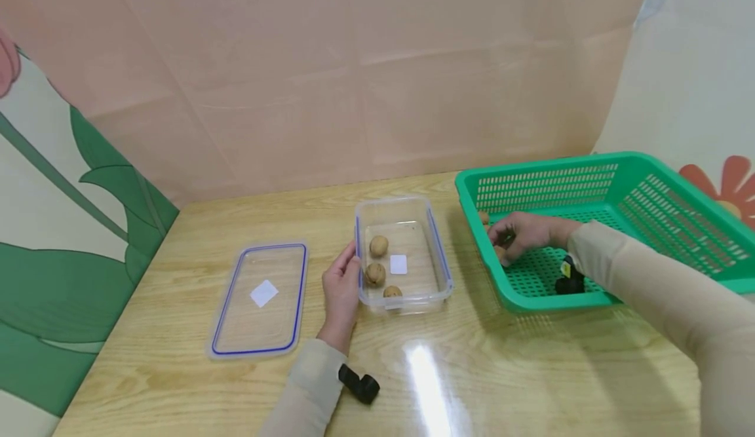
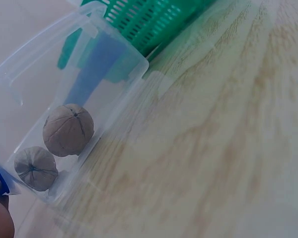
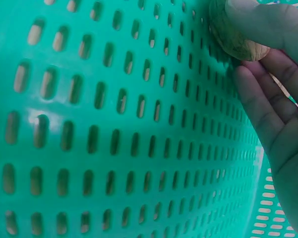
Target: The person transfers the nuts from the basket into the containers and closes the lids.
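Observation:
In the head view, a clear plastic food container (image 1: 413, 227) with blue-edged sides stands mid-table and holds three walnuts: one walnut (image 1: 379, 246) farther back, another walnut (image 1: 375, 274) in the middle and a third walnut (image 1: 392, 291) at the near end. My left hand (image 1: 342, 293) grips the container's left side, its thumb by the rim. Inside the green plastic basket (image 1: 525, 303), my right hand (image 1: 522, 235) reaches toward the left wall. The right wrist view shows it pinching a walnut (image 3: 233, 37) between thumb and fingers. More brown walnuts (image 1: 484, 217) lie beyond that hand, partly hidden.
A clear lid (image 1: 236, 319) with a blue seal and a white square label lies flat left of the container. Another white label (image 1: 398, 265) shows on the container's floor. The basket stands at the right, beside the container. A pink sheet (image 1: 354, 83) hangs behind the table.

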The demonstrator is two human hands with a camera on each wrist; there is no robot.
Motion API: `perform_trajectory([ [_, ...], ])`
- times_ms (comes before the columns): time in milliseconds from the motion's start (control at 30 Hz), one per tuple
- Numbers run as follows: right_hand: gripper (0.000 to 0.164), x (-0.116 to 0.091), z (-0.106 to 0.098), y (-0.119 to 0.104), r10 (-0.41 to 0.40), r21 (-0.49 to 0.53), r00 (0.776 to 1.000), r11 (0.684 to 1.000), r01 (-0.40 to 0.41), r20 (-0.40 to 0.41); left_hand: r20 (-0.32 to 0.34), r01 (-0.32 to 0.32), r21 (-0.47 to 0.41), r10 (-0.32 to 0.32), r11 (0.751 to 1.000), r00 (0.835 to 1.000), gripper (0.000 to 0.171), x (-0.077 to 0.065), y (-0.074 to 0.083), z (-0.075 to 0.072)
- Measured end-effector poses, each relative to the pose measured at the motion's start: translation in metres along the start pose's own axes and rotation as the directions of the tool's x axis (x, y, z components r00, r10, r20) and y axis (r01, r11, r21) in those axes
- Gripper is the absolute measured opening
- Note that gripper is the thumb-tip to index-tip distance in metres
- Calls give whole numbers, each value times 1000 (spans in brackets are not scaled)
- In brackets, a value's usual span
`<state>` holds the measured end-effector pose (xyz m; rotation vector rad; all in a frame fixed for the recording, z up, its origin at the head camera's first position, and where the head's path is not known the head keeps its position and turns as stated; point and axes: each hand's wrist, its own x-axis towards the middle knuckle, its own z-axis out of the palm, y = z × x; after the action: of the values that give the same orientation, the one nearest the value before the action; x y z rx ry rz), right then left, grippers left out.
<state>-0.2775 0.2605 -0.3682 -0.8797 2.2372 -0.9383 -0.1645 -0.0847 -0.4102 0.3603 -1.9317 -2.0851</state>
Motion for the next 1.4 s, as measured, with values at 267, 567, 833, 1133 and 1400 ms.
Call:
perform_trajectory([
  [267,31,2,-3,-4,-5,-16,1000,1000,5,23,-1,-1,-10,1,1000,1000,35,0,-1,1],
  [567,28,-1,-15,-18,-22,-32,997,999,20,-71,9,-4,-17,4,1000,1000,35,2,-2,-1],
  [833,35,-4,-27,-29,2,63,985,998,8,-171,13,-2,-21,2,1000,1000,35,2,-3,0],
  [1133,27,-1,-35,-44,-106,199,952,966,168,-287,-6,-18,-14,18,1000,1000,35,1,-1,1],
  [1400,27,9,-32,-58,-75,246,945,956,159,-319,-1,-15,-11,15,1000,1000,35,2,-4,1],
])
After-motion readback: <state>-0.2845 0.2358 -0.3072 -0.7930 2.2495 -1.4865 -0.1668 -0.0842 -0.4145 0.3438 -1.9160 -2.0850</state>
